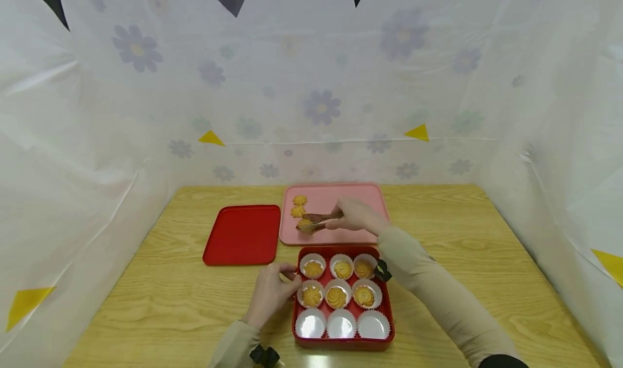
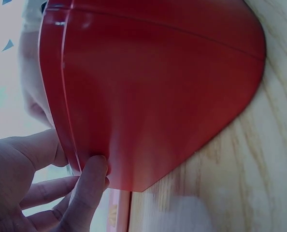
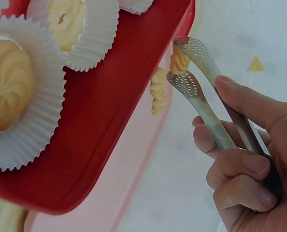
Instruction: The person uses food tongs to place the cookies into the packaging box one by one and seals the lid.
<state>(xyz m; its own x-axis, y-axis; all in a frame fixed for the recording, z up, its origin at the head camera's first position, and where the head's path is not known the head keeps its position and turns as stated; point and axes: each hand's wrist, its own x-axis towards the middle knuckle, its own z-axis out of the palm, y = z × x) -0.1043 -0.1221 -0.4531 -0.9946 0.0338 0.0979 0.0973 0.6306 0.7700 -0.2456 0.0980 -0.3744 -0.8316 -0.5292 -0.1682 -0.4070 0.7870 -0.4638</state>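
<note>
My right hand (image 1: pixel 357 215) holds metal tongs (image 3: pixel 186 83) with perforated tips, over the pink tray (image 1: pixel 336 198). A piped butter cookie (image 3: pixel 179 62) sits between the tong tips. Two more cookies (image 1: pixel 299 206) lie at the tray's left side. My left hand (image 1: pixel 274 289) pinches the left rim of a red box (image 1: pixel 343 345); in the left wrist view a finger lies against its outer wall (image 2: pixel 148 106). Inside the box, white paper cups stand in three rows. Cookies fill the back and middle rows, and the front-row cups (image 1: pixel 341 323) hold none.
A flat red square lid or tray (image 1: pixel 243 235) lies left of the pink tray. All of these rest on a wooden table (image 1: pixel 156 281). White flower-printed sheeting (image 1: pixel 321 87) encloses the back and sides.
</note>
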